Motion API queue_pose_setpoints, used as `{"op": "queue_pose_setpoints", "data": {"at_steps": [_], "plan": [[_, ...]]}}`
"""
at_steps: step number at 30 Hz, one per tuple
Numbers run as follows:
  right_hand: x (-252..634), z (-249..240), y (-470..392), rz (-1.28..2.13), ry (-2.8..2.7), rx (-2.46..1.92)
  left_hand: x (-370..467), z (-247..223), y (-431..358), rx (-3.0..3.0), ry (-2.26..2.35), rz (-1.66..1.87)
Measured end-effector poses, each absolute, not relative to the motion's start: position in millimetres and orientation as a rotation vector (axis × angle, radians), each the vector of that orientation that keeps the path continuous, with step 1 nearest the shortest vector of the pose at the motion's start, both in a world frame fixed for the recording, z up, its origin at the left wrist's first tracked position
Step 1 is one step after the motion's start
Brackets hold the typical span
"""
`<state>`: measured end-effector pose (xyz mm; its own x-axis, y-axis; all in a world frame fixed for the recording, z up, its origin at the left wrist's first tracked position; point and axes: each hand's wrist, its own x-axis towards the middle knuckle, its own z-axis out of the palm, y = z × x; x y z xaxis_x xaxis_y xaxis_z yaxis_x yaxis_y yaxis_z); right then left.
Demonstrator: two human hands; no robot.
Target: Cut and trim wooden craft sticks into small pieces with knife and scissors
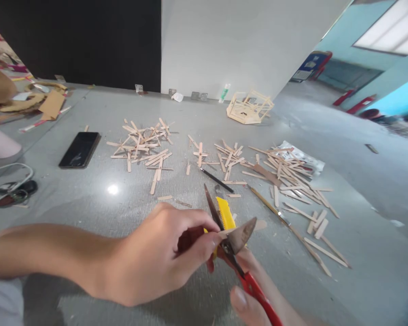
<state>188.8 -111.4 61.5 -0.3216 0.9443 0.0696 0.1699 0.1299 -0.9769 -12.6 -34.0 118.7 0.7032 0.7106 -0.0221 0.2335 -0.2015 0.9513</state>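
Observation:
My left hand [159,253] pinches a flat wooden craft stick [260,225] between thumb and forefinger. The stick lies between the spread blades of a pair of scissors [240,237], close to their pivot. My right hand [255,290], partly cut off by the lower edge of the picture, is wrapped around the red scissor handles. Just behind the blades shows a yellow plastic tool with a toothed edge [226,213]; my fingers and the scissors cover part of it, and I cannot tell whether it is held.
Loose craft sticks [139,145] are scattered ahead, with a larger pile [289,167] at right. A black pen [217,179] and a thin brush [268,203] lie near the scissors. A phone [80,150] lies left; a stick-built frame [250,108] stands near the board [231,45].

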Motion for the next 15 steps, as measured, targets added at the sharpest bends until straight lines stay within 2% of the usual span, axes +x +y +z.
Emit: {"op": "queue_pose_setpoints", "data": {"at_steps": [9, 15], "plan": [[194.4, 54.7, -114.6, 1.171, -1.710, -1.211, -13.1, 122.9, -33.1, 1.874, 0.741, 0.530], [186.4, 45.4, -118.5, 1.210, -1.525, -1.279, -12.1, 120.3, -34.1, 1.878, 0.729, 0.550]]}}
